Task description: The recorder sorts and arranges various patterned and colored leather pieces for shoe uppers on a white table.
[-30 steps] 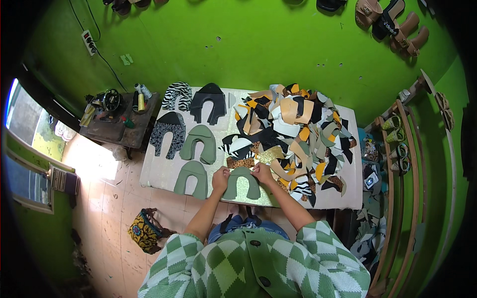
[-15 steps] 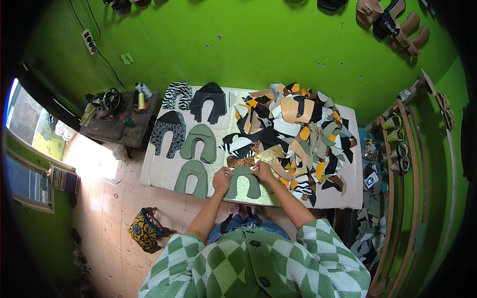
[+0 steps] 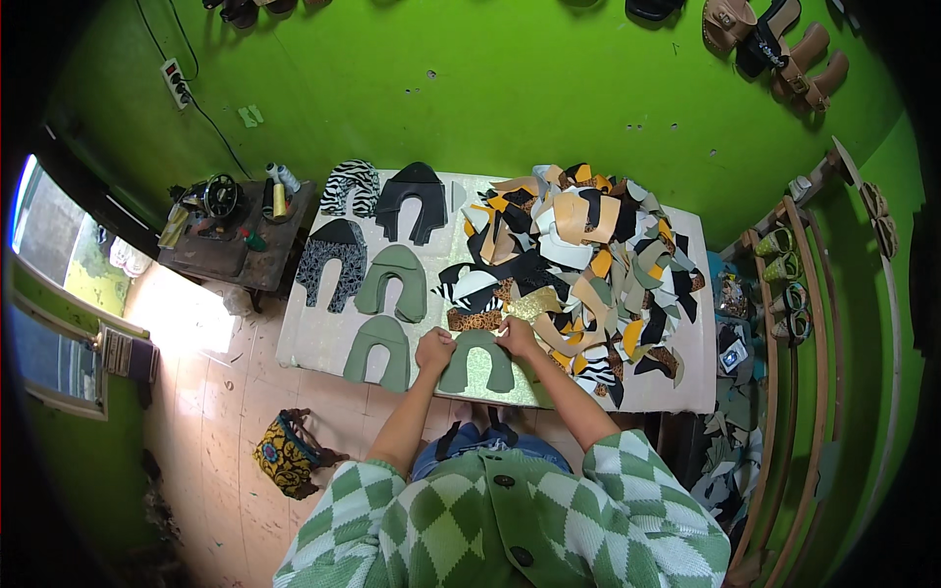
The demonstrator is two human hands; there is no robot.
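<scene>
A grey-green U-shaped shoe upper piece lies near the table's front edge, its two legs toward me. My left hand is closed at its upper left edge, fingertips pinched together against it. At the upper right edge, my right hand pinches the same piece. Just beyond it lies a leopard-print scrap. Left of my left hand sits a similar green U-shaped piece, with another green one farther back. Beyond these are a speckled grey piece, a zebra-print piece and a black piece.
A tall heap of mixed scraps covers the right half of the table. To the left stands a sewing machine on a small wooden table. A patterned bag rests on the floor, and a wooden rack holds sandals at right.
The green piece between my hands has shifted very slightly to the left, with my left hand moving a little the same way. My right hand stays at nearly the same spot.
</scene>
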